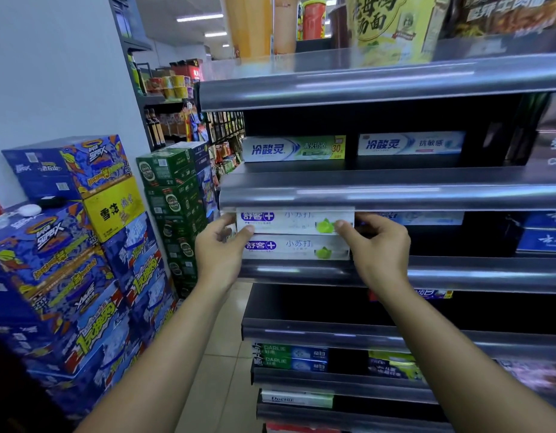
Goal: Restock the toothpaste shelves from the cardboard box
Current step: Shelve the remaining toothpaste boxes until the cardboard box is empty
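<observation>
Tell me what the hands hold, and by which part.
The upper white toothpaste box: left hand pinches its left end, right hand its right end, above a matching box.

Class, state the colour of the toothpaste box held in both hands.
The toothpaste box is white with blue lettering and green fruit; head view.

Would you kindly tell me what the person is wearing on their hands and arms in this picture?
Nothing shows on either. The left hand and right hand are bare: no gloves, and no rings that I can make out. The left forearm and right forearm are bare too, with no sleeve, watch or wristband in view.
</observation>
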Demonstrator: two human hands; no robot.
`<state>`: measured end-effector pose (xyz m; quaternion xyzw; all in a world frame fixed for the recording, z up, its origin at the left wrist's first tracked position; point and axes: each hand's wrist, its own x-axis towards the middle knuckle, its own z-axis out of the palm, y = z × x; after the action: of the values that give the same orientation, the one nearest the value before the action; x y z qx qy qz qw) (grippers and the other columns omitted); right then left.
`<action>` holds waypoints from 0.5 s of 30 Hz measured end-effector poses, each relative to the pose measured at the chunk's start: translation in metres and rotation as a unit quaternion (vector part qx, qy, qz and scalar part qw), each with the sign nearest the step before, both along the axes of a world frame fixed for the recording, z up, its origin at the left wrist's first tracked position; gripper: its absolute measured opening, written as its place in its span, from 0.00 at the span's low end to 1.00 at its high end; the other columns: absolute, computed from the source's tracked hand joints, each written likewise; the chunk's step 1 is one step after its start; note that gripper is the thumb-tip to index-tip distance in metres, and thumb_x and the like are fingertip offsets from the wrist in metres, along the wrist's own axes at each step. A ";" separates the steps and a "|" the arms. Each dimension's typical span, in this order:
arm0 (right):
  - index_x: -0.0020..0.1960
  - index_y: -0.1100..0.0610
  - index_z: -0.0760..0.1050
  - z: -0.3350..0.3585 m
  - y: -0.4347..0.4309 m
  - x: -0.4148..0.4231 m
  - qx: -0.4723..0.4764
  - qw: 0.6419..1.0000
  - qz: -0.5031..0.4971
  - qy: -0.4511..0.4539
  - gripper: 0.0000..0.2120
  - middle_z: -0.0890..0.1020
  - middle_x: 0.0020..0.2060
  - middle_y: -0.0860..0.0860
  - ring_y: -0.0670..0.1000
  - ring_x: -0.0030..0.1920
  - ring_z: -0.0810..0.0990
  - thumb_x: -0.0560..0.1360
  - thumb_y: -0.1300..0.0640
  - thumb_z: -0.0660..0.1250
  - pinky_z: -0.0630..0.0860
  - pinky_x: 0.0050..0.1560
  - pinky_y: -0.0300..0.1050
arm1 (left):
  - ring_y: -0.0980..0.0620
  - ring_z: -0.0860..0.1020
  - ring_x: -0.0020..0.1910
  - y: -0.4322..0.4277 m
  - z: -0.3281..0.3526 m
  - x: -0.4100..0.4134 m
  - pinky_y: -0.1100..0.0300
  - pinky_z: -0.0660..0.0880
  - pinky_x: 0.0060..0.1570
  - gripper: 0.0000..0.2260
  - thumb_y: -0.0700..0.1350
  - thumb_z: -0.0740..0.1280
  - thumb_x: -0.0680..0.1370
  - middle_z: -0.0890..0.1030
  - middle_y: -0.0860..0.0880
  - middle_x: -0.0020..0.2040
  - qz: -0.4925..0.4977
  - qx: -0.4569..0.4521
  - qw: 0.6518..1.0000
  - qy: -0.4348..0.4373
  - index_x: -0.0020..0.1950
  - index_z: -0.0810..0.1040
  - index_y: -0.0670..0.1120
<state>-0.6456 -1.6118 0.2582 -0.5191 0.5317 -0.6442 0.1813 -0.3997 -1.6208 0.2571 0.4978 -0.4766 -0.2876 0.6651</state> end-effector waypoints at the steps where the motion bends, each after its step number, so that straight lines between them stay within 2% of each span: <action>1: 0.55 0.52 0.85 -0.002 -0.001 0.000 0.011 1.000 -0.003 0.022 0.15 0.85 0.42 0.45 0.43 0.44 0.83 0.72 0.47 0.77 0.78 0.46 0.38 | 0.47 0.84 0.56 0.001 -0.004 0.000 0.44 0.79 0.63 0.18 0.39 0.75 0.76 0.87 0.50 0.54 0.000 0.006 1.000 0.005 0.66 0.82 0.47; 2: 0.60 0.54 0.83 -0.005 -0.001 -0.002 0.019 0.999 -0.003 0.036 0.18 0.85 0.45 0.46 0.44 0.46 0.83 0.73 0.49 0.77 0.78 0.48 0.37 | 0.48 0.85 0.55 0.001 -0.009 0.001 0.46 0.80 0.62 0.20 0.37 0.75 0.76 0.87 0.50 0.54 0.001 0.010 1.000 0.007 0.68 0.81 0.45; 4: 0.63 0.56 0.81 -0.009 -0.001 -0.005 0.030 0.999 0.009 0.042 0.20 0.86 0.47 0.46 0.43 0.47 0.84 0.73 0.52 0.77 0.79 0.50 0.36 | 0.52 0.86 0.52 0.001 -0.016 0.004 0.50 0.81 0.59 0.19 0.36 0.76 0.75 0.87 0.51 0.51 0.010 0.005 1.000 -0.001 0.66 0.82 0.45; 6: 0.62 0.57 0.82 -0.009 0.001 -0.006 0.041 0.998 0.014 0.053 0.19 0.86 0.45 0.45 0.42 0.45 0.84 0.73 0.53 0.77 0.82 0.50 0.41 | 0.57 0.86 0.48 0.000 -0.019 0.007 0.57 0.83 0.55 0.15 0.38 0.77 0.75 0.88 0.55 0.48 0.020 0.000 1.000 -0.018 0.60 0.85 0.47; 11: 0.55 0.56 0.85 -0.002 -0.001 -0.004 0.061 0.996 -0.007 0.067 0.13 0.83 0.38 0.39 0.36 0.40 0.82 0.72 0.55 0.78 0.80 0.45 0.35 | 0.63 0.85 0.42 -0.005 -0.016 0.009 0.71 0.79 0.43 0.12 0.39 0.79 0.73 0.87 0.60 0.41 0.036 0.004 0.999 -0.027 0.50 0.86 0.54; 13: 0.53 0.57 0.85 0.002 -0.004 -0.003 0.078 0.995 -0.018 0.064 0.12 0.83 0.38 0.41 0.39 0.41 0.82 0.72 0.54 0.78 0.78 0.45 0.36 | 0.62 0.85 0.44 -0.008 -0.014 0.010 0.69 0.80 0.46 0.11 0.41 0.80 0.72 0.87 0.58 0.42 0.046 0.023 0.998 -0.034 0.52 0.87 0.51; 15: 0.54 0.58 0.85 0.006 -0.009 -0.001 0.096 0.993 -0.029 0.068 0.14 0.85 0.41 0.46 0.45 0.43 0.83 0.71 0.53 0.78 0.77 0.48 0.38 | 0.57 0.86 0.47 -0.012 -0.012 0.012 0.61 0.81 0.53 0.14 0.42 0.80 0.71 0.88 0.53 0.45 0.049 0.040 0.997 -0.043 0.55 0.87 0.45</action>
<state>-0.6471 -1.6203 0.2640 -0.5264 0.6170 -0.5583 0.1747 -0.3873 -1.6330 0.2455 0.5586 -0.4681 -0.2522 0.6366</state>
